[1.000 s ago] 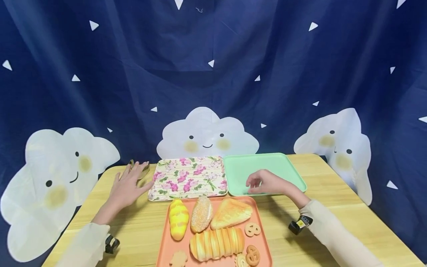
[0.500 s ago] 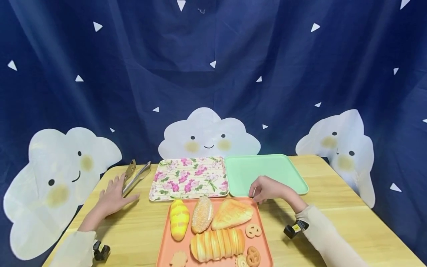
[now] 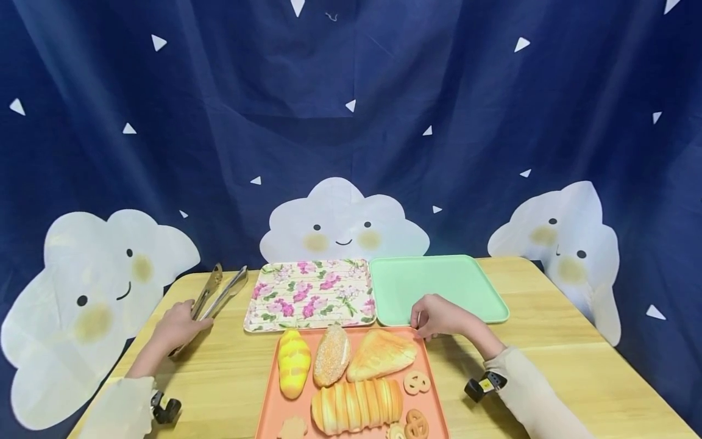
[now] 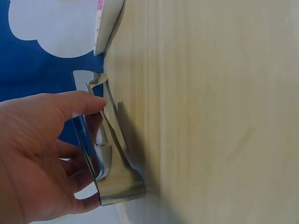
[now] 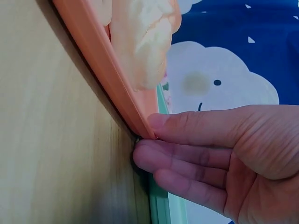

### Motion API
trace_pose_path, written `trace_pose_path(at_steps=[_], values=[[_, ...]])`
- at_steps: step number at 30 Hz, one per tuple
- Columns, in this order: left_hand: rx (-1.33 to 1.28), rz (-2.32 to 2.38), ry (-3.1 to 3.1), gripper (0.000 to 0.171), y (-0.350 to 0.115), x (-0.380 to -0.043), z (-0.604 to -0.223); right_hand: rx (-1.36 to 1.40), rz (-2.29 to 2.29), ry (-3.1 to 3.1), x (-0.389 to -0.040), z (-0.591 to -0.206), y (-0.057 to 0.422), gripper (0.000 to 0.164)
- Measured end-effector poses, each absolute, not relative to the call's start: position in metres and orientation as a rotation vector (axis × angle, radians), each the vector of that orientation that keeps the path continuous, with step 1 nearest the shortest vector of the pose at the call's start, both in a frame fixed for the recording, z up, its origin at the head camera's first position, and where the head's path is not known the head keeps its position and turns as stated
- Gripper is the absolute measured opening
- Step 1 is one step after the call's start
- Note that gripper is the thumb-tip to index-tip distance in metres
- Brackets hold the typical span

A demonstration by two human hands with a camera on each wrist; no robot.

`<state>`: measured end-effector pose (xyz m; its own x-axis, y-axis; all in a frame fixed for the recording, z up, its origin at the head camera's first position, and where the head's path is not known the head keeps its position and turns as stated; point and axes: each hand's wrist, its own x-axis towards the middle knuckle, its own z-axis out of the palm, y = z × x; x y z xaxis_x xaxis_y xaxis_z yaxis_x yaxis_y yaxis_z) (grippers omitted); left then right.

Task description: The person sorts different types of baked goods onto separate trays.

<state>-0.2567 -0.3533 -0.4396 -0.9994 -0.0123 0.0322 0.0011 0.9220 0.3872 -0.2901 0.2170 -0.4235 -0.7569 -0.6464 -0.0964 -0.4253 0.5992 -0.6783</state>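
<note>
My left hand (image 3: 174, 329) grips a pair of metal tongs (image 4: 122, 179) across their arms, thumb on one side and fingers curled on the other. The tong heads (image 3: 236, 283) point away toward the back of the table and stand apart. With thumb and fingertips, my right hand (image 3: 441, 316) pinches the far right corner of the orange tray (image 5: 100, 56). On that tray lie a yellow bread roll (image 3: 294, 363), a seeded bun (image 3: 332, 356), a triangular pastry (image 3: 382, 353), a ridged loaf (image 3: 358, 405) and several small cookies (image 3: 417, 382).
Behind the orange tray, a flowered tray (image 3: 312, 292) and a mint green tray (image 3: 439, 283) lie side by side. The wooden table (image 3: 554, 353) ends at a dark blue curtain (image 3: 351, 110) with clouds printed on it.
My left hand has moved back toward me and taken hold of the tongs. My right hand has come down from over the green tray to the orange tray's corner and pinches it.
</note>
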Motion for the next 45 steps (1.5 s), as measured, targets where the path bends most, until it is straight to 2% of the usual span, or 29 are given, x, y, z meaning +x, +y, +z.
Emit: trace_pose_path(at_steps=[4, 6, 15, 28, 45], values=[[0.011, -0.66, -3.033, 0.033, -0.353, -0.256, -0.444, -0.856, -0.939, 2.494, -0.288, -0.424, 0.218, 0.01], [0.008, -0.698, -3.016, 0.028, -0.353, -0.256, -0.447, -0.855, -0.941, 2.489, -0.288, -0.424, 0.218, 0.01], [0.007, -0.621, -2.941, 0.052, -0.348, -0.257, -0.446, -0.849, -0.93, 2.498, -0.289, -0.425, 0.217, 0.01], [-0.163, -0.578, -2.822, 0.061, -0.297, -0.254, -0.419, -0.849, -0.913, 2.504, -0.287, -0.423, 0.216, 0.01], [-0.76, -0.407, -2.743, 0.059, -0.193, -0.228, -0.371, -0.9, -0.911, 2.509, -0.287, -0.424, 0.216, 0.01]])
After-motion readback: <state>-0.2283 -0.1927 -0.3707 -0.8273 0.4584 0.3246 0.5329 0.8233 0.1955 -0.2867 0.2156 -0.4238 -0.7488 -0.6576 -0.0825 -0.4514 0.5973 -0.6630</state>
